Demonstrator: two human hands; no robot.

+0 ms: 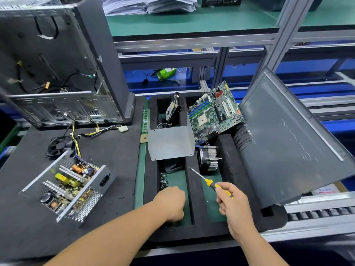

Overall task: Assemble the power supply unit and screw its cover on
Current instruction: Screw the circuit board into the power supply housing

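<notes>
The open power supply unit [67, 186] lies on the black mat at the left, its circuit board exposed and its cable bundle [84, 131] trailing back. Its bent grey metal cover [170, 143] stands across the foam tray [194, 189]. My left hand [171, 203] reaches down into the tray's left compartment with fingers curled, beside a heap of small black screws [164, 182]; what the fingers hold is hidden. My right hand [233, 204] grips a yellow-handled screwdriver [211, 184], tip pointing up and left over the tray.
An open computer case [57, 73] stands at the back left. A loose black fan [59, 146] lies behind the unit. In the tray sit a hard drive [172, 109], motherboard [214, 112] and heatsink cooler [209, 159]. A grey side panel [292, 139] leans at the right.
</notes>
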